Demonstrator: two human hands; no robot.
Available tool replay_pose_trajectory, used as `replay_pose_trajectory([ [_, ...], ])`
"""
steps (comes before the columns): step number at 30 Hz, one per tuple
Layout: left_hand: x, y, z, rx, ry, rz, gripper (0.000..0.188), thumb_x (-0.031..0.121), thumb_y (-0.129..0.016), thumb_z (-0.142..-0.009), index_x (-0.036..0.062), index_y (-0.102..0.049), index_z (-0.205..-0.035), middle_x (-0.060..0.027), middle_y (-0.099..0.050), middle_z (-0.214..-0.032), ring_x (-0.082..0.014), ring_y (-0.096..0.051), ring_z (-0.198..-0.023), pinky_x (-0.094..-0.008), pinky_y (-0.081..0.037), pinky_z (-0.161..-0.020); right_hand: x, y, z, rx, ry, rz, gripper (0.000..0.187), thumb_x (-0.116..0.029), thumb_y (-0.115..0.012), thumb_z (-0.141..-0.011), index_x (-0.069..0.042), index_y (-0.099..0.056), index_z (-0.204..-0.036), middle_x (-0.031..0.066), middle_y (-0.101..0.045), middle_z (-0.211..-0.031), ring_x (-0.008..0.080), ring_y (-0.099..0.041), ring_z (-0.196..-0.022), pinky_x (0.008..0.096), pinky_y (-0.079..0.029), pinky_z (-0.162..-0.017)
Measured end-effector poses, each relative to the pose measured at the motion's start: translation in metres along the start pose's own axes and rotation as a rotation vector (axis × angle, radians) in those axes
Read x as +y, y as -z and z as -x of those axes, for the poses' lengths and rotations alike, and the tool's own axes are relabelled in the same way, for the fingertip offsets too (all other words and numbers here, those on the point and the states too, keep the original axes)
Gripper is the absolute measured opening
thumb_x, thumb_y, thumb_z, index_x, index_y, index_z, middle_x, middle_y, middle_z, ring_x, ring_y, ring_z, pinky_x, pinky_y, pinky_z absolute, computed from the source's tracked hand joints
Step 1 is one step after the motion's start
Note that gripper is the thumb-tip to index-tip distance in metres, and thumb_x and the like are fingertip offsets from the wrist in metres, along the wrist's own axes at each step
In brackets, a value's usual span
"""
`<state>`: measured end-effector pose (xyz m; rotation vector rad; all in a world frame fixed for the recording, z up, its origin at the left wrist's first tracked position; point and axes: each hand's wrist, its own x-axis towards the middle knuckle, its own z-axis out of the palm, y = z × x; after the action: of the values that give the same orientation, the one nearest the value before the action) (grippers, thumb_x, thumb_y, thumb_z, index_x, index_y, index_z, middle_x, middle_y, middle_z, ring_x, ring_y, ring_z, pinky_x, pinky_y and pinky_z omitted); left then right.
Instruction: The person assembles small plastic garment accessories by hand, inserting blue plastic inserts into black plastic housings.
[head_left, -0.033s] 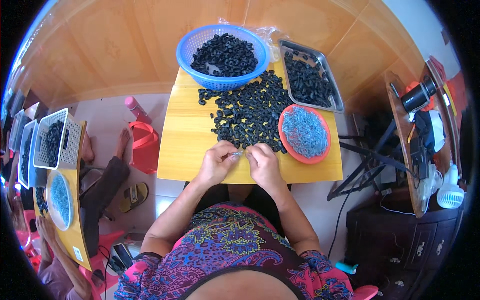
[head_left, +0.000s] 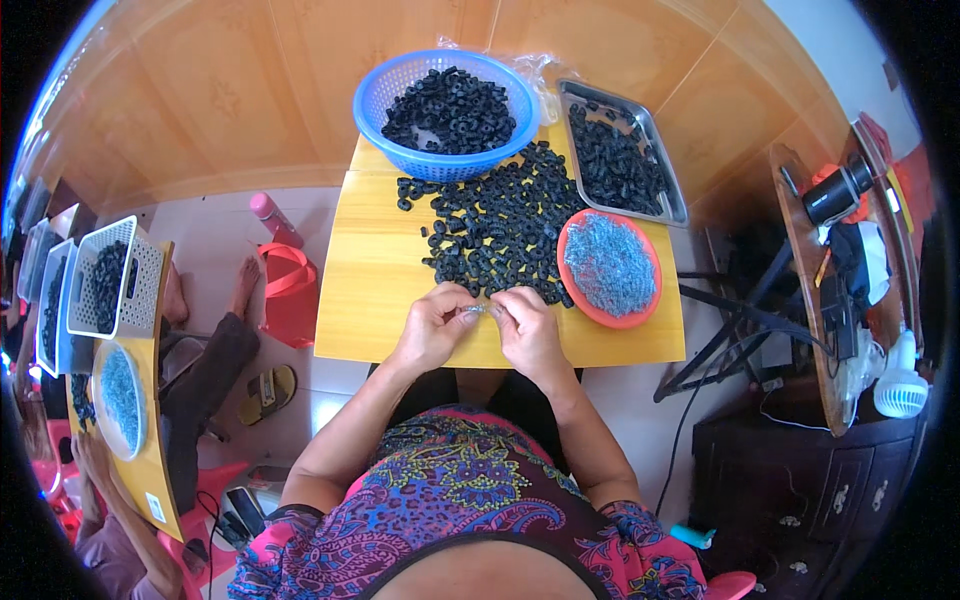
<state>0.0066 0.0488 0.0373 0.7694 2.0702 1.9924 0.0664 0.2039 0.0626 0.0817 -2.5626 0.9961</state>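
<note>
Both hands meet over the near edge of the yellow table (head_left: pixel 370 260), fingertips close together. My left hand (head_left: pixel 432 328) is closed in a pinch, with small silvery metal pieces (head_left: pixel 474 309) showing at its thumb and fingertips. My right hand (head_left: pixel 530 328) is also pinched, its fingertips just right of the silvery bits; what it grips is too small to make out. Just beyond my fingers spreads a loose pile of small black ring-like parts (head_left: pixel 490 225). To the right of the pile, a red plate (head_left: pixel 567 285) holds a heap of thin silvery metal pieces (head_left: pixel 610 262).
A blue perforated basket (head_left: pixel 440 168) of black parts stands at the back, with a metal tray (head_left: pixel 672 205) of them beside it. Left, another person's hand (head_left: pixel 92 455) rests near a second table (head_left: pixel 160 400) with a white basket (head_left: pixel 150 290). A red bag (head_left: pixel 290 305) stands on the floor.
</note>
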Motion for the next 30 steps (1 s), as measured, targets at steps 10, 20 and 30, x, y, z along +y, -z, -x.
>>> replay_pose_trajectory([
  [10, 0.004, 0.005, 0.002, -0.112, -0.036, -0.053, 0.010, -0.005, -0.066, -0.077, -0.0004, -0.065, -0.085, -0.0072, -0.057, -0.087, -0.0149, -0.055, -0.076, -0.0257, -0.044, -0.065, 0.002, 0.003, -0.005, -0.219, -0.301, -0.480, 0.006, -0.003, -0.059, -0.085, 0.002, -0.061, -0.087, 0.0059, -0.062, -0.076, 0.0089, -0.054, -0.068, 0.0260, -0.045, -0.059],
  [20, -0.004, -0.002, 0.005, -0.020, 0.202, 0.489, 0.008, -0.004, -0.068, -0.077, -0.0002, -0.067, -0.084, -0.0027, -0.058, -0.086, -0.0088, -0.050, -0.073, -0.0230, -0.041, -0.062, -0.011, -0.001, -0.004, -0.108, -0.352, -0.608, 0.009, -0.006, -0.057, -0.088, 0.002, -0.059, -0.084, -0.0006, -0.054, -0.070, 0.0061, -0.047, -0.064, 0.0233, -0.040, -0.056],
  [30, 0.001, 0.004, 0.004, -0.083, 0.077, 0.127, 0.008, -0.003, -0.070, -0.075, -0.0003, -0.067, -0.083, -0.0033, -0.058, -0.086, -0.0092, -0.051, -0.071, -0.0226, -0.041, -0.062, -0.011, 0.000, -0.005, -0.156, -0.407, -0.616, 0.016, -0.011, -0.057, -0.089, 0.001, -0.058, -0.079, -0.0021, -0.051, -0.065, 0.0042, -0.042, -0.059, 0.0234, -0.035, -0.050],
])
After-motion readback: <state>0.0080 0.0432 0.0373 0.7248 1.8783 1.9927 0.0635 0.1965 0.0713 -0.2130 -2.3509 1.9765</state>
